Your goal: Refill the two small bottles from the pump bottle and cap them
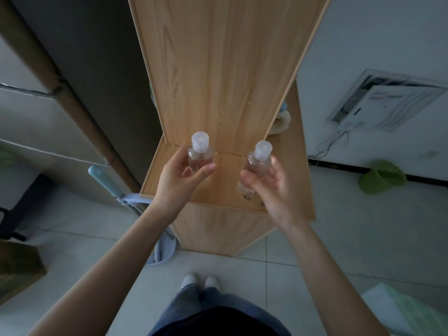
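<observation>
Clear capped bottle [200, 155] pinched upright in my left hand [180, 177]; second capped bottle [257, 163] gripped, slightly tilted, in my right hand [275, 187]. Both are above the wooden shelf [218, 69] ledge, apart. No pump bottle in view.

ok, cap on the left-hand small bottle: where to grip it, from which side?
Probably the cap, by its side wall, pinched from above. It stands roughly upright, clear above the left hand, which holds the small bottle round its body, so top and sides are free. The right hand holds the other small bottle, so free it first.
</observation>
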